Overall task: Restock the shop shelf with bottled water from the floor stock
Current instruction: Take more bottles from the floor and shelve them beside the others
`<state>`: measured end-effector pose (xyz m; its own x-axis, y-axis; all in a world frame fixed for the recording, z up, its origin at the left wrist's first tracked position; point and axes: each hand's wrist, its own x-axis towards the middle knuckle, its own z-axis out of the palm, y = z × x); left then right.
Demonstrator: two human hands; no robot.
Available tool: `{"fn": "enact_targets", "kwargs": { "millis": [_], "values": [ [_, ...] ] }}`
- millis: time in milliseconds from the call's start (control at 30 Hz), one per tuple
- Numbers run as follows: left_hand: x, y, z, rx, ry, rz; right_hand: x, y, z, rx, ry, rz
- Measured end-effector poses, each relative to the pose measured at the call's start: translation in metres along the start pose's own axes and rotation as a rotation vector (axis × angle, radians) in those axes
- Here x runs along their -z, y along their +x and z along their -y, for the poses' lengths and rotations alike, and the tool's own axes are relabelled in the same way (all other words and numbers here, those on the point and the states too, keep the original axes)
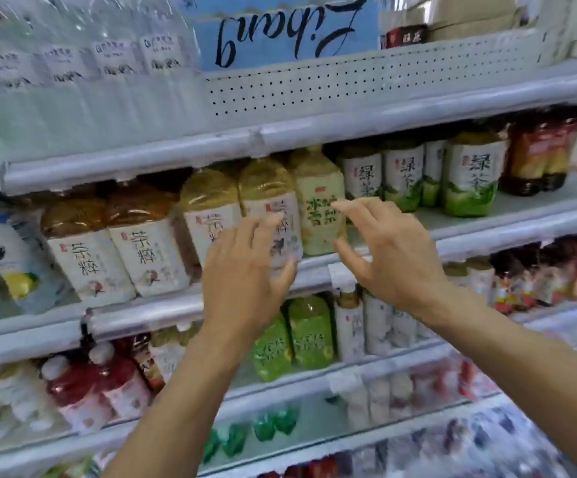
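Both my hands reach up to the middle shelf of a drinks rack. My left hand is spread in front of a wrapped pack of tea bottles, its fingertips at the pack's label, holding nothing. My right hand hovers open just right of a pale green bottle, with the fingers near its label and the thumb below it. A wrapped pack of clear water bottles stands on the top shelf at the left.
Amber tea packs fill the shelf's left part and green tea bottles its right. A blue carton sits on the top shelf. Lower shelves hold green, white and red bottles. There is a bare gap right of the pale green bottle.
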<state>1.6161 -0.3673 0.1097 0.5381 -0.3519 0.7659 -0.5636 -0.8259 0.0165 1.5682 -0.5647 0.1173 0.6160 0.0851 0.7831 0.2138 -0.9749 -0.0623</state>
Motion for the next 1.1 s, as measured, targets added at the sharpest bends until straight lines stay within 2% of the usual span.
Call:
{"fn": "enact_targets", "kwargs": {
  "millis": [267,467,600,700,933,1000,1100],
  "values": [
    [-0.091,-0.080,-0.116,0.102,-0.131,0.396,0.004,-0.145,-0.108,-0.203,-0.044,0.536],
    [-0.160,-0.159,-0.219,0.283,-0.357,0.675,0.010,-0.252,-0.193,-0.284,0.043,0.725],
    [-0.199,-0.232,-0.276,0.450,-0.526,0.833,-0.003,-0.324,-0.228,-0.400,0.095,0.966],
    [-0.224,-0.291,-0.308,0.614,-0.618,0.974,-0.024,-0.387,-0.244,-0.515,0.194,1.005],
    [-0.316,-0.431,-0.340,0.953,-0.674,1.306,-0.105,-0.559,-0.257,-0.786,0.254,1.277],
    [-0.367,-0.491,-0.343,1.056,-0.668,1.358,-0.149,-0.629,-0.258,-0.846,0.263,1.361],
    [-0.420,-0.548,-0.338,1.195,-0.650,1.358,-0.192,-0.692,-0.254,-0.969,0.319,1.377]
  ]
}}
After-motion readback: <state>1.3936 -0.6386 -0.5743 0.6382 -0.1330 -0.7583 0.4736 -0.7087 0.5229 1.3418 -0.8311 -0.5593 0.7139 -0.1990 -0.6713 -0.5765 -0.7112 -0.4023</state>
